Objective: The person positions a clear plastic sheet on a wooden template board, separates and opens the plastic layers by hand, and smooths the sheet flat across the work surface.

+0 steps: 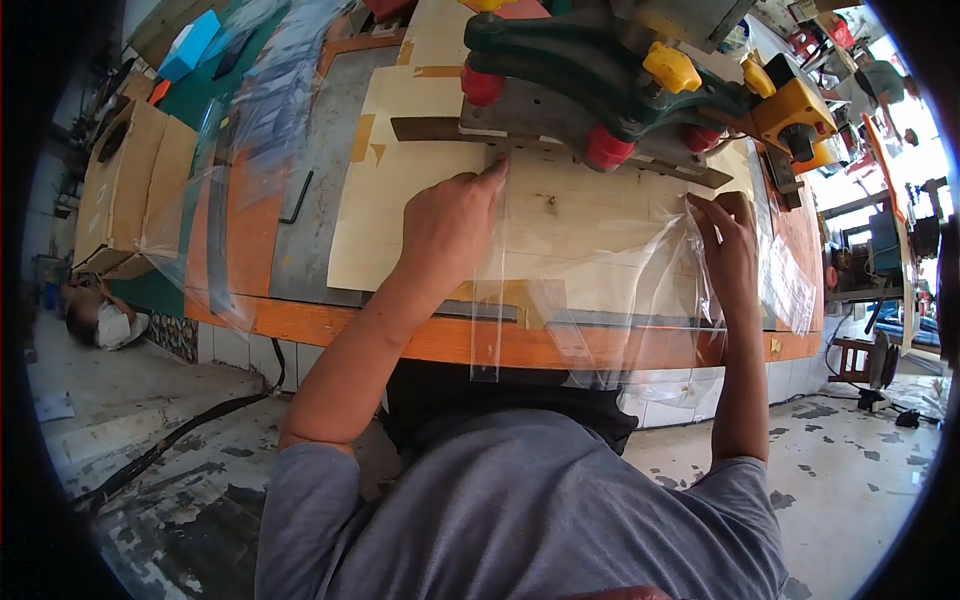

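Observation:
A clear plastic film (600, 290) lies across the cream board (390, 210) and hangs over the bench's front edge. My left hand (450, 225) is closed at the film's left edge, index finger reaching forward to the metal strip (430, 129) under the machine; its thumb is hidden. At the film's right side, my right hand (728, 230) pinches a gathered part of it between thumb and fingers. Just beyond both hands stands the dark green machine (560, 60), with red knobs (607, 147) and yellow knobs (672, 68).
On the left of the bench lie an L-shaped hex key (297, 197) and a pile of clear plastic sheets (275, 100). A cardboard box (135, 185) stands farther left. A yellow switch box (795, 112) is at the right. Another person (105, 318) is at the far left.

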The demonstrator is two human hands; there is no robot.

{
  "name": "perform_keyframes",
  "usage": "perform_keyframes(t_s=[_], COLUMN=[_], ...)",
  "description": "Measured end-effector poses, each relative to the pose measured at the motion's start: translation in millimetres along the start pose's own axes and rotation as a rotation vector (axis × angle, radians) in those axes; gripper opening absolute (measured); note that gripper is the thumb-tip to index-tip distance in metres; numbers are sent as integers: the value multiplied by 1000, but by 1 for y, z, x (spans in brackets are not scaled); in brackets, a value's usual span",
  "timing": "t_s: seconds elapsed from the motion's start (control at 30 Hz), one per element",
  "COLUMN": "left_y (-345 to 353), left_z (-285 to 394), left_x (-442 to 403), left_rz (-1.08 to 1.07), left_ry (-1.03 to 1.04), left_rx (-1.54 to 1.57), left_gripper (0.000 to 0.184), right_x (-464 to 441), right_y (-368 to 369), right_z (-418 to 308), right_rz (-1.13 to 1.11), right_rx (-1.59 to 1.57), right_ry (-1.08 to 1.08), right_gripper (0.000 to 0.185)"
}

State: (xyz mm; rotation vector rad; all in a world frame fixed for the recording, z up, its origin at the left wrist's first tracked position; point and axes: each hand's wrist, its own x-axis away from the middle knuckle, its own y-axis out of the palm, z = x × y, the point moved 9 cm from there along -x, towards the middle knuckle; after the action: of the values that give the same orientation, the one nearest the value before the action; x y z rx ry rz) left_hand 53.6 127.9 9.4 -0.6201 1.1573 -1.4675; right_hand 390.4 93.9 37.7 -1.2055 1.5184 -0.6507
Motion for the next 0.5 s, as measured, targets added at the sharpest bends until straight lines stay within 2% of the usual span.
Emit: perform_keyframes(t_s=[0.1,0.17,0.2,0.33,0.5], left_y=[-1,-4,-4,-4,-3], left_z=[0,1,1,1,1], left_x=[1,1,1,2,2], left_rz=[3,-16,-16,4,-27], left_ry=[-5,-15,-20,5,-11], left_rx=[5,-20,-25,-76,-101], left_gripper=[33,36,36,41,42], right_x=[3,7,9,14,17], right_y=[-9,-8,-4,4,4], right_z=[-9,-15,-10,-3,-1], right_rz=[-70,-133,-167,-195,-114], right_rx=[92,207,165,76,64], right_ry=[1,-17,18,85,77], right_gripper=[29,39,45,45,44])
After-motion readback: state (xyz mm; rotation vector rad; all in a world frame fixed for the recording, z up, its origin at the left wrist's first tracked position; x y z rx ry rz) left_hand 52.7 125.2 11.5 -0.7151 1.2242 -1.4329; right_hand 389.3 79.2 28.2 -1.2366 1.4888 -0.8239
